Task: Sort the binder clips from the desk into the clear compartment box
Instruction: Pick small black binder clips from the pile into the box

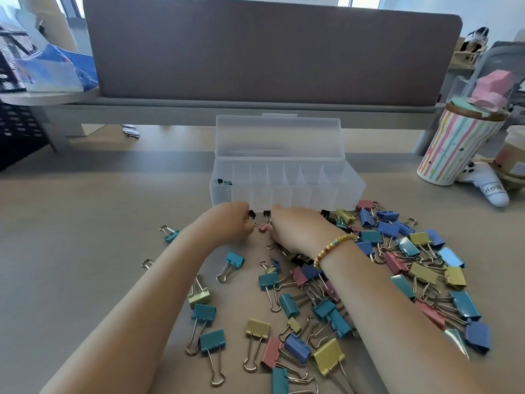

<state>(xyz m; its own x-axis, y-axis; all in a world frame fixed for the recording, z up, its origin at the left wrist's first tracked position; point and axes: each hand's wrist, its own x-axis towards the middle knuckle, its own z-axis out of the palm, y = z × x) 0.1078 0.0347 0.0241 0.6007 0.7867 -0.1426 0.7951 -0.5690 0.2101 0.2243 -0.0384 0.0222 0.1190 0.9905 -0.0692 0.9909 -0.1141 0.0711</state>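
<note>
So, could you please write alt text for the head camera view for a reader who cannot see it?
Two bare hands work at the front of an open clear compartment box: the left hand pinches a small black binder clip, and the right hand rests among clips. Colourful binder clips lie scattered across the desk.

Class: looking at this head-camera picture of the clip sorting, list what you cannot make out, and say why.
- Head view: right hand fingertips, turned away from the camera; grip unclear.
- Small dark binder clips in the leftmost compartment of the clear plastic box: too small to count.
- Blue binder clip: cut off by the bottom edge.
</note>
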